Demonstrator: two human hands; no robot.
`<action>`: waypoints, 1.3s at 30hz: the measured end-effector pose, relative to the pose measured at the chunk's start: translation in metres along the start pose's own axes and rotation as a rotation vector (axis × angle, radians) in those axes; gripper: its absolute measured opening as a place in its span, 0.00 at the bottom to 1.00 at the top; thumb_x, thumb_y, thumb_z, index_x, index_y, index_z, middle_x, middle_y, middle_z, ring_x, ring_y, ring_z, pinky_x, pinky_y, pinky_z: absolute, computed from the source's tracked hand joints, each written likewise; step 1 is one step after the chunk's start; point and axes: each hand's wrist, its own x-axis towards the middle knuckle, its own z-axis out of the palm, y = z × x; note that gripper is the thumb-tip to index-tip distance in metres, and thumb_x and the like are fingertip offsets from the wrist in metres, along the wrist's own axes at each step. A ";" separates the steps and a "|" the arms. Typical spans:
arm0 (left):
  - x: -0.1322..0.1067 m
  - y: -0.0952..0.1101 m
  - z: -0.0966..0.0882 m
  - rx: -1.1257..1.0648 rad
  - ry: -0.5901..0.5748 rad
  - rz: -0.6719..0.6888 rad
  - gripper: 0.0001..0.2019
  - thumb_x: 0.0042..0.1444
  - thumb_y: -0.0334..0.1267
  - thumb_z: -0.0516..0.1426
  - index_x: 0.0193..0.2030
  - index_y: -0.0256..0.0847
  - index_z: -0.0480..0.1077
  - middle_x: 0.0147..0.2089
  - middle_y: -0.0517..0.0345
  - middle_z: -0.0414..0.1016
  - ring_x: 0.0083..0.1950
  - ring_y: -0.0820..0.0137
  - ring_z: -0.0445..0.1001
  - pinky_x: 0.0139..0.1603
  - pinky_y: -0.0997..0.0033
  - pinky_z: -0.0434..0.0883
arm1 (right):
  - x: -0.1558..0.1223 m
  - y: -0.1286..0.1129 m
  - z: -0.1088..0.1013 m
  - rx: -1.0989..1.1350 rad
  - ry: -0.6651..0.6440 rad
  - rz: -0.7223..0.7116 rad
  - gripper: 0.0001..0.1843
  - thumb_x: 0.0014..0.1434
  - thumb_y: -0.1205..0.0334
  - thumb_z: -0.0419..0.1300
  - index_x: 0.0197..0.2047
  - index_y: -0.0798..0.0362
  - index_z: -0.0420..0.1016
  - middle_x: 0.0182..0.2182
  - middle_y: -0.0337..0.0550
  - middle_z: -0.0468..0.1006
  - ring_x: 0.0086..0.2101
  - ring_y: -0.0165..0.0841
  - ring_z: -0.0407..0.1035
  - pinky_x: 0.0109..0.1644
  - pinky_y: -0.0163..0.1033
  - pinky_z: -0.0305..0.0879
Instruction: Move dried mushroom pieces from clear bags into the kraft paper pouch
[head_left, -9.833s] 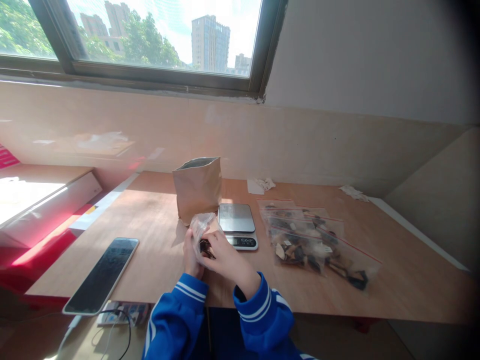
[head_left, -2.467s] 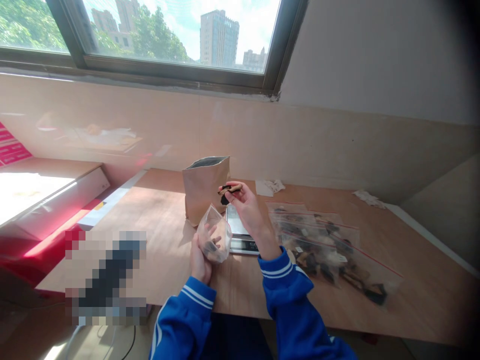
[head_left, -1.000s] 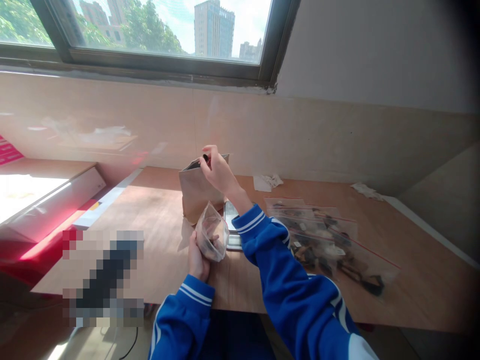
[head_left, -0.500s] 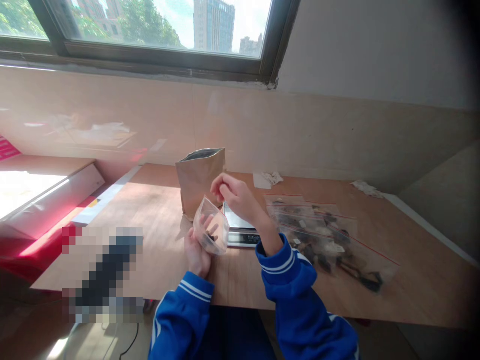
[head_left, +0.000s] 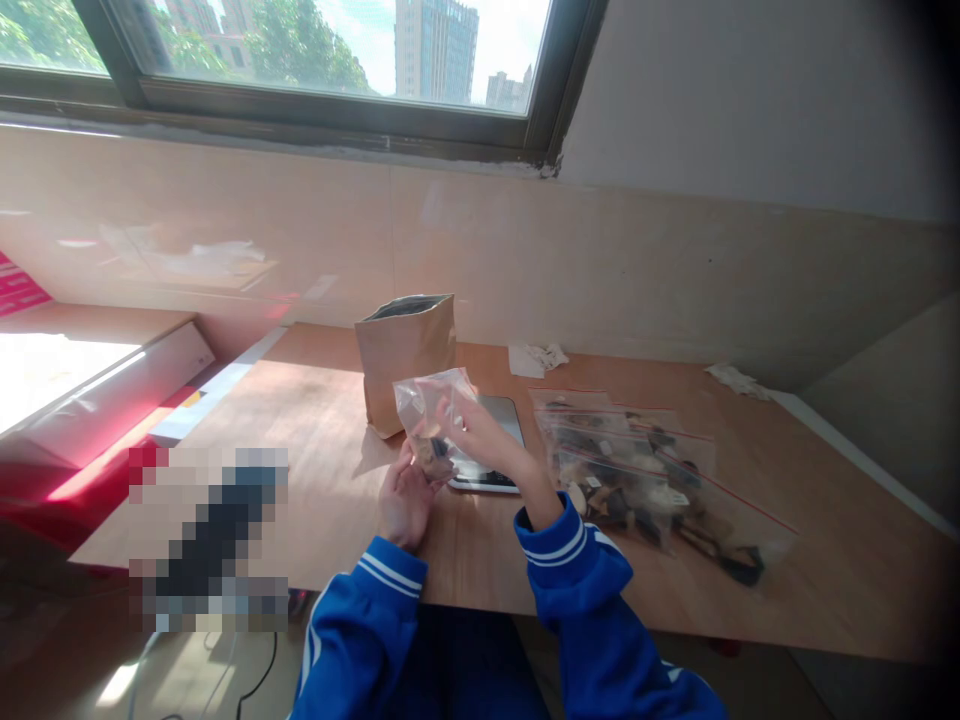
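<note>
A small clear plastic bag [head_left: 411, 397] with dark and tan pieces in its bottom is held up before me. My left hand [head_left: 407, 503] is cupped under its lower end, fingers closed around it. At the bag's upper right side is my right hand [head_left: 478, 432], its fingers bent against the plastic and partly veiled by it. Behind my right hand lies a flat kitchen scale [head_left: 507, 412], partly covered by hand and bag. An open brown paper pouch [head_left: 401, 350] with a silvery inside stands upright just behind the clear bag.
To the right lie several zip bags [head_left: 637, 480] with red seals, filled with dark and tan pieces. Crumpled white paper [head_left: 538, 359] rests near the wall, with another scrap [head_left: 737, 380] farther right. A blurred dark patch [head_left: 217, 540] covers the table's left front edge.
My right hand has come down from above onto the plastic bag. The bag has turned more upright, its mouth higher, and the pieces inside now show more plainly.
</note>
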 end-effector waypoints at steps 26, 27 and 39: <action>0.005 -0.006 -0.003 0.172 0.099 0.065 0.13 0.52 0.38 0.63 0.44 0.37 0.73 0.45 0.51 0.78 0.41 0.71 0.76 0.44 0.74 0.72 | -0.018 0.018 -0.014 0.230 -0.193 0.176 0.11 0.58 0.55 0.61 0.41 0.51 0.73 0.40 0.41 0.76 0.44 0.36 0.70 0.53 0.44 0.66; 0.005 -0.006 -0.003 0.171 0.095 0.067 0.12 0.52 0.38 0.63 0.43 0.37 0.73 0.44 0.52 0.78 0.41 0.71 0.76 0.44 0.74 0.72 | -0.018 0.021 -0.013 0.236 -0.186 0.178 0.11 0.58 0.55 0.61 0.42 0.51 0.73 0.42 0.42 0.76 0.46 0.37 0.70 0.54 0.44 0.65; 0.005 -0.006 -0.002 0.166 0.044 0.099 0.20 0.52 0.32 0.63 0.53 0.37 0.72 0.54 0.48 0.76 0.57 0.65 0.72 0.60 0.69 0.66 | -0.024 0.030 -0.012 0.225 -0.183 0.211 0.24 0.56 0.58 0.62 0.56 0.48 0.66 0.55 0.46 0.70 0.55 0.38 0.65 0.63 0.49 0.59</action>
